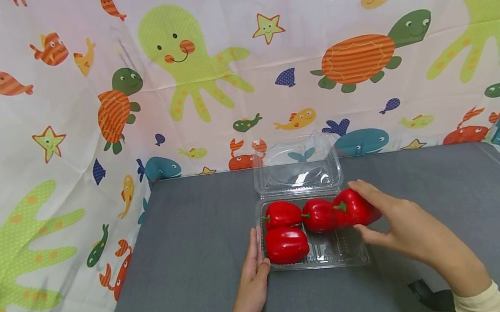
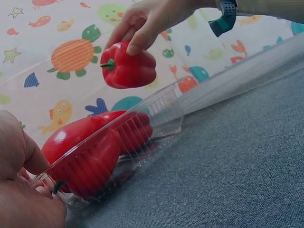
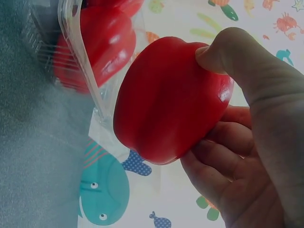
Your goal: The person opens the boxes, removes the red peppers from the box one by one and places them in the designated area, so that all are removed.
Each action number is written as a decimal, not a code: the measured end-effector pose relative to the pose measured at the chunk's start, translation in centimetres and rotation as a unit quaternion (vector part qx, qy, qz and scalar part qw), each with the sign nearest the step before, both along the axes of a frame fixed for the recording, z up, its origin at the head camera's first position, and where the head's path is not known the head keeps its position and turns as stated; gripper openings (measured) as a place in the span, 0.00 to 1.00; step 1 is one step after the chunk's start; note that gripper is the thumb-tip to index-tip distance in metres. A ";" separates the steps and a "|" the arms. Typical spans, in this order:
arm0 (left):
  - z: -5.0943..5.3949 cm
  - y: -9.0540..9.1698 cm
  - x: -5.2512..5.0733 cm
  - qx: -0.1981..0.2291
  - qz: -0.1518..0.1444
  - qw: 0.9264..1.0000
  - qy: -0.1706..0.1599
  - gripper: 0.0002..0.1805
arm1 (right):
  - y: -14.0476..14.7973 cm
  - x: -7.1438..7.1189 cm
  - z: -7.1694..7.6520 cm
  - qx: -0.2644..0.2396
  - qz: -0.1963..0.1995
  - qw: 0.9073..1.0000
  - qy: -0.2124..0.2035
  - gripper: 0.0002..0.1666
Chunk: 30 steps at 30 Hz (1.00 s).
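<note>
The held pepper is above the tray's 2 o'clock side, its stem toward 9 o'clock. The right-hand grip pinches it, thumb on 1 flank, fingers on the opposite. It looks light and fairly firm, though its glossy skin could slip; the broad flanks, away from the stem, seem the best place to take hold.

The see-through tray looks thin and bendy; the left-hand grip pinches its edge at 8 o'clock. Inside lie 3 more peppers, at 8, 10 and 12 o'clock. The 12 o'clock one crowds the space, and the raised wall is another obstacle. The open lid stands at 12 o'clock on the grey bench, before a sea-life cloth.
</note>
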<state>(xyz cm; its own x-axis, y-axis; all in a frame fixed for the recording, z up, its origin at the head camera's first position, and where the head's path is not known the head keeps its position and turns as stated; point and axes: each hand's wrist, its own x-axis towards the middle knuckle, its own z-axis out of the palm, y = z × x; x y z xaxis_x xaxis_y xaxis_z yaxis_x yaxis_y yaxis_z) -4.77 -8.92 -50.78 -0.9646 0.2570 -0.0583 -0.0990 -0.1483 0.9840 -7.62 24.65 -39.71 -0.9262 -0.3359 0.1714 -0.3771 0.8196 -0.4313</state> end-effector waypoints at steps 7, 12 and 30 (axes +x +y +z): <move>0.0 0.0 0.0 -0.004 0.004 1.000 -0.001 0.42 | 0.5 -0.2 -0.1 -0.001 -0.004 1.000 0.015 0.60; 0.0 0.0 0.0 -0.002 0.000 1.000 0.000 0.42 | 0.8 -0.3 0.0 0.000 -0.005 1.000 0.025 0.61; -0.2 -0.1 -0.1 0.002 -0.004 1.000 -0.001 0.41 | 2.1 -0.9 -0.5 0.002 -0.014 0.999 0.051 0.63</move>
